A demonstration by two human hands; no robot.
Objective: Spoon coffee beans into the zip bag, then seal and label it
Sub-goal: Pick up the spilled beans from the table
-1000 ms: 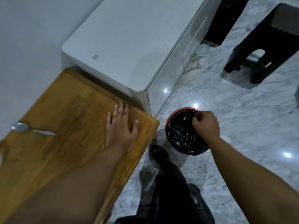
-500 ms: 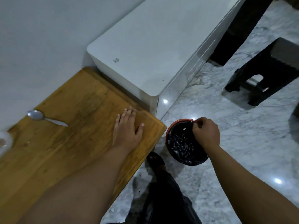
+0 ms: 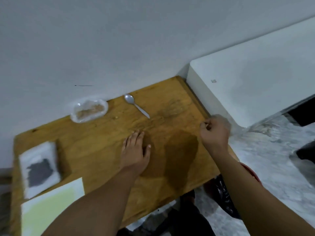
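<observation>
While left hand [image 3: 135, 151] lies flat, spoon [image 3: 135, 105] rests apart.

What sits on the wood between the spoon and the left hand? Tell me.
Nothing: in the head view, the table between the spoon and the left hand is bare wood. A small crumb lies off to the left.

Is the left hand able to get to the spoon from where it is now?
Probably yes. The left hand lies flat on the wooden table, and the spoon lies further back near the wall. Only bare wood shows between them, so nothing seems to block a forward reach.
</observation>
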